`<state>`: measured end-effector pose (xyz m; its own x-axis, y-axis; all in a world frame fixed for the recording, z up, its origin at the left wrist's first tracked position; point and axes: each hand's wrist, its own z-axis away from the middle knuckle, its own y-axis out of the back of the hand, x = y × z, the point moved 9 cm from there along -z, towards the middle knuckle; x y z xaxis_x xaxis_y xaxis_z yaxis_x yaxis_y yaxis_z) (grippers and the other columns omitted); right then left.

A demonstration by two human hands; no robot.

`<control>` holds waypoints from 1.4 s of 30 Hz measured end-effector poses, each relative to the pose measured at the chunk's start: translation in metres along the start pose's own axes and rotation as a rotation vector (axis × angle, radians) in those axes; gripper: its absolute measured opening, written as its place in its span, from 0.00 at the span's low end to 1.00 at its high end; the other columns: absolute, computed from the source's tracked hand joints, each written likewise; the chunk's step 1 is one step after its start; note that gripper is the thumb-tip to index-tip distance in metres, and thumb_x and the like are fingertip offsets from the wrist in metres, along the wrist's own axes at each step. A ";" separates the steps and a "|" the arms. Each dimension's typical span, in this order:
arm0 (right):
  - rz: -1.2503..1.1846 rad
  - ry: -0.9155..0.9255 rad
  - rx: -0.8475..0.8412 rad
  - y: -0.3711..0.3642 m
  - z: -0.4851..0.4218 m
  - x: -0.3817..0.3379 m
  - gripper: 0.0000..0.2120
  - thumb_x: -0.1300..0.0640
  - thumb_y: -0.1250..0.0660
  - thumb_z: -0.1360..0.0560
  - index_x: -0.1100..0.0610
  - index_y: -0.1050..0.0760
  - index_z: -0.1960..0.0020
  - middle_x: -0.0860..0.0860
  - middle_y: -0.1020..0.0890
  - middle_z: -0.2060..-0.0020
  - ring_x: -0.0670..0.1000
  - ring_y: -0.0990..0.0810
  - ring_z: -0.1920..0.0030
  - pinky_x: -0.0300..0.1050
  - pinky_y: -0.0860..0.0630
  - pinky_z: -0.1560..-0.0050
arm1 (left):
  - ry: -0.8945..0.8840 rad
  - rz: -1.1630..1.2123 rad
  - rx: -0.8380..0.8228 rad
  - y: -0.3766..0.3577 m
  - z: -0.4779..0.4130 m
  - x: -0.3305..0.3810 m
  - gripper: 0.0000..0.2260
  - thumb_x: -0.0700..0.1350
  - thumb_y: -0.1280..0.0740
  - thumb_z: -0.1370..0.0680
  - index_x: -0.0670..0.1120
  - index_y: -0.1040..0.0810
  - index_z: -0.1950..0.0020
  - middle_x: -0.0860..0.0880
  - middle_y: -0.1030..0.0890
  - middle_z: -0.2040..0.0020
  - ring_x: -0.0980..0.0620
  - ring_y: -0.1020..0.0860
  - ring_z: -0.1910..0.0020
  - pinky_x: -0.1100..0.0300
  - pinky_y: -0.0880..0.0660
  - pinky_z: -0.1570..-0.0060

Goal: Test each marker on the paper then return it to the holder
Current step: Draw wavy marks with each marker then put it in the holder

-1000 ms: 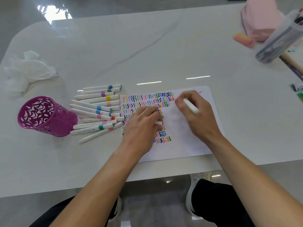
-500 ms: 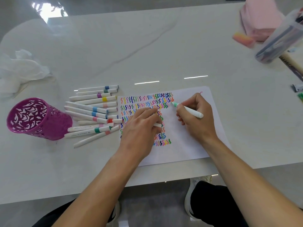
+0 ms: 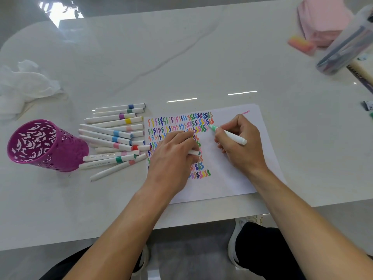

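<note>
Head view: one right hand (image 3: 240,150) grips one white, mint-tipped marker (image 3: 232,136), its tip touching the single white paper sheet (image 3: 232,178) at the end of the squiggle rows. One left hand (image 3: 173,156) rests on the sheet and pinches one white marker cap (image 3: 193,152). Roughly fourteen white loose markers (image 3: 105,136) lie between the sheet and one purple perforated holder (image 3: 60,156).

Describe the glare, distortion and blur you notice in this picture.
Head view: window glare blows out the top left; thin light streaks reflect off the table above the paper; the wide lens bows the table's edges; the pink object looks soft, the right hand sharp.
</note>
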<state>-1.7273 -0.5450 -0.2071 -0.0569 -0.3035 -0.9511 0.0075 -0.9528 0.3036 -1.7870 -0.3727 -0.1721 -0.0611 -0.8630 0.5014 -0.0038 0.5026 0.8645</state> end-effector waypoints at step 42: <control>-0.293 -0.081 -0.033 0.002 0.005 -0.023 0.08 0.58 0.31 0.25 0.54 0.28 0.49 0.50 0.18 0.68 0.50 0.22 0.70 0.43 0.27 0.71 | 0.066 0.000 0.005 0.006 0.001 0.003 0.08 0.43 0.25 0.24 0.45 0.16 0.46 0.52 0.21 0.33 0.51 0.29 0.31 0.59 0.33 0.37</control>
<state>-1.7307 -0.5401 -0.1847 -0.1408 -0.0155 -0.9899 0.0116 -0.9998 0.0140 -1.7887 -0.3723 -0.1651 0.0046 -0.8643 0.5030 -0.0090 0.5029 0.8643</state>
